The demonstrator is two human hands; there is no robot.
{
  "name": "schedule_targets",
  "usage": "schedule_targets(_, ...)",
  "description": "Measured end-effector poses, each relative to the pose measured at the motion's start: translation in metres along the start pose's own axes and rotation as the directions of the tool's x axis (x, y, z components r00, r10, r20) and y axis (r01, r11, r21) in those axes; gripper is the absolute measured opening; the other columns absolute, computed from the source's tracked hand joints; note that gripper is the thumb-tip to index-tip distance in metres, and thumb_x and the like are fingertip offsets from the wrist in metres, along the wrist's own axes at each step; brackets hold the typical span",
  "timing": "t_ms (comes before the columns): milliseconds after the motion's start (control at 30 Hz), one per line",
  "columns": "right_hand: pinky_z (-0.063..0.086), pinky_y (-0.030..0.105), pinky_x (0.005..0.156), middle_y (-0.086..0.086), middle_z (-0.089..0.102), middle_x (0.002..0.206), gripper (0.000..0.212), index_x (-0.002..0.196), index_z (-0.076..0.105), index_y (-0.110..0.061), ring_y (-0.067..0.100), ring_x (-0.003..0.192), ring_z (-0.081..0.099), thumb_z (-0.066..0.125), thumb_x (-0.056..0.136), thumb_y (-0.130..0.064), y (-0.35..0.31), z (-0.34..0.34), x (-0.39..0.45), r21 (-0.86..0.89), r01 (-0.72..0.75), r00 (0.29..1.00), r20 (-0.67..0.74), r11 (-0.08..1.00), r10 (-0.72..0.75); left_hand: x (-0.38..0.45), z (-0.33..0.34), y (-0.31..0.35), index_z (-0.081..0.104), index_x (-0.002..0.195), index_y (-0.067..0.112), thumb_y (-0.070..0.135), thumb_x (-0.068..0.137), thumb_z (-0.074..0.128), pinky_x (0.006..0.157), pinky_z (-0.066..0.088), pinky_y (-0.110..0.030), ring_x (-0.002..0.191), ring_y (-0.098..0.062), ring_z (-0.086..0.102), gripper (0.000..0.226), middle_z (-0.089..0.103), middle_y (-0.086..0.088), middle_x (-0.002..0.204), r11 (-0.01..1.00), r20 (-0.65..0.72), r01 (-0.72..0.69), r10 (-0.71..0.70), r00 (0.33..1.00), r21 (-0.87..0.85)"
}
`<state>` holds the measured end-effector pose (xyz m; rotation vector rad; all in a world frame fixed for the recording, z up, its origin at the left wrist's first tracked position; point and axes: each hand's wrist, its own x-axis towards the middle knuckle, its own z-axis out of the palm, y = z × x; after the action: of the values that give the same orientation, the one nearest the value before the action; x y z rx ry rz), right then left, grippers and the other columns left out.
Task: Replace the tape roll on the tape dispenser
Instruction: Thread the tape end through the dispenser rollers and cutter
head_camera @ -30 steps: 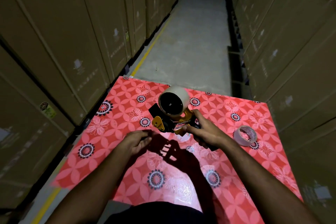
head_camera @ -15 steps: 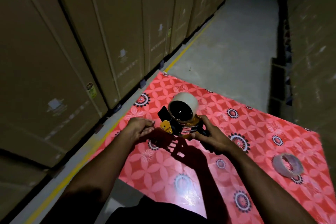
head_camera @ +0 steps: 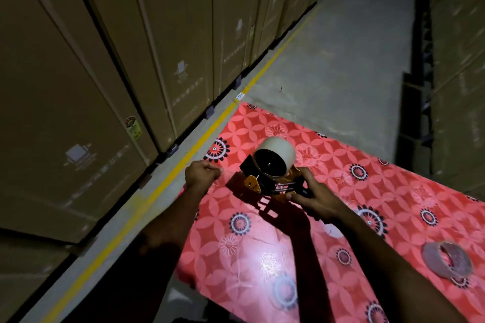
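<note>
Now the right hand grips the yellow-and-black tape dispenser (white tape roll mounted) above the red floral tablecloth; the left hand has curled fingers, contents unclear. A near-empty tape roll lies well apart, to the right.

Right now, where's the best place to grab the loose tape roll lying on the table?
Probably pinch the spare roll through its open core, thumb inside and fingers on the outer rim, coming from above with the free left hand: it lies nearly flat on the table, hole up.
</note>
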<state>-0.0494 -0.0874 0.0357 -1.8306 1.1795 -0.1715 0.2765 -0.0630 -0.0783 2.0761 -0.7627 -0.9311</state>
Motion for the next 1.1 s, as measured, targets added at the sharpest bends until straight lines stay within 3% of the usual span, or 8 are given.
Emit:
schedule_targets(200, 0.054, 0.017, 0.074, -0.008, 0.066, 0.112, 0.046, 0.13, 0.038, -0.031, -0.008, 0.084, 0.066, 0.068, 0.096, -0.037, 0.011, 0.006, 0.018, -0.063, -0.044, 0.999, 0.013, 0.997, 0.044, -0.006, 0.012, -0.009, 0.073, 0.069, 0.025, 0.034, 0.073, 0.09, 0.089, 0.047, -0.043, 0.107, -0.036, 0.056, 0.02, 0.074, -0.002, 0.086, 0.958, -0.167, -0.095, 0.144, 0.975, 0.271)
schedule_targets(300, 0.048, 0.014, 0.065, -0.011, 0.064, 0.11, 0.046, 0.131, 0.036, -0.032, -0.009, 0.079, 0.064, 0.067, 0.097, -0.032, 0.011, 0.01, 0.017, -0.076, -0.058, 0.998, 0.019, 0.995, 0.06, 0.0, 0.008, -0.016, 0.076, 0.076, 0.024, 0.055, 0.062, 0.094, 0.093, 0.041, -0.042, 0.113, -0.031, 0.052, 0.038, 0.07, 0.005, 0.097, 0.961, -0.199, -0.006, 0.064, 0.978, 0.278)
schedule_targets(433, 0.053, 0.029, 0.082, -0.009, 0.064, 0.117, 0.05, 0.132, 0.035, -0.038, 0.004, 0.1, 0.065, 0.068, 0.095, -0.037, 0.012, 0.013, 0.017, -0.076, -0.062, 0.998, 0.028, 0.995, 0.065, 0.013, 0.009, -0.015, 0.069, 0.07, 0.034, 0.072, 0.039, 0.091, 0.09, 0.045, -0.043, 0.112, -0.028, 0.048, 0.054, 0.068, 0.016, 0.095, 0.969, -0.192, 0.201, -0.172, 0.966, 0.144)
schedule_targets(567, 0.053, 0.036, 0.094, -0.007, 0.065, 0.121, 0.052, 0.134, 0.035, -0.037, 0.005, 0.104, 0.065, 0.068, 0.094, -0.04, 0.012, 0.012, 0.018, -0.093, -0.065, 0.998, 0.021, 0.994, 0.067, 0.009, 0.01, 0.004, 0.071, 0.075, 0.028, 0.043, 0.055, 0.1, 0.089, 0.046, -0.046, 0.111, -0.03, 0.044, 0.038, 0.059, 0.013, 0.105, 0.955, -0.251, 0.296, -0.278, 0.927, 0.032)
schedule_targets(700, 0.053, 0.025, 0.083, -0.007, 0.064, 0.119, 0.051, 0.135, 0.033, -0.035, -0.004, 0.09, 0.065, 0.067, 0.096, -0.037, 0.011, 0.012, 0.018, -0.127, -0.069, 0.997, 0.033, 0.99, 0.073, -0.015, 0.011, 0.005, 0.072, 0.092, 0.028, 0.02, 0.077, 0.088, 0.087, 0.031, -0.037, 0.118, -0.03, 0.046, 0.023, 0.06, 0.006, 0.113, 0.955, -0.302, -0.045, 0.137, 0.944, 0.293)
schedule_targets(833, 0.051, 0.039, 0.098, -0.002, 0.063, 0.125, 0.054, 0.137, 0.032, -0.034, 0.019, 0.107, 0.066, 0.067, 0.095, -0.039, 0.014, 0.014, 0.02, -0.141, -0.054, 0.997, 0.042, 0.989, 0.061, -0.028, 0.024, -0.016, 0.069, 0.12, 0.02, 0.021, 0.092, 0.071, 0.105, 0.044, -0.046, 0.128, -0.032, 0.056, 0.028, 0.067, -0.005, 0.128, 0.642, 0.062, -0.535, 0.607, 0.792, 0.549)
schedule_targets(967, 0.052, 0.044, 0.101, -0.002, 0.063, 0.125, 0.054, 0.135, 0.033, -0.036, 0.019, 0.108, 0.066, 0.067, 0.094, -0.042, 0.013, 0.015, 0.02, -0.132, -0.062, 0.997, 0.035, 0.989, 0.067, -0.031, 0.028, -0.035, 0.034, 0.162, 0.01, 0.062, 0.106, 0.024, 0.131, 0.014, -0.044, 0.161, -0.025, 0.022, 0.077, 0.027, -0.007, 0.172, 0.433, 0.482, -0.694, 0.506, 0.715, 0.575)
schedule_targets(1100, 0.05, 0.048, 0.104, -0.001, 0.063, 0.125, 0.058, 0.132, 0.033, -0.039, 0.023, 0.111, 0.065, 0.062, 0.086, -0.058, 0.014, 0.016, 0.02, -0.119, -0.065, 0.997, 0.043, 0.991, 0.071, -0.029, 0.024, -0.041, 0.009, 0.167, 0.011, 0.074, 0.088, -0.021, 0.133, 0.0, -0.04, 0.164, -0.022, 0.001, 0.106, 0.003, -0.008, 0.176, 0.357, 0.552, -0.709, 0.452, 0.701, 0.608)
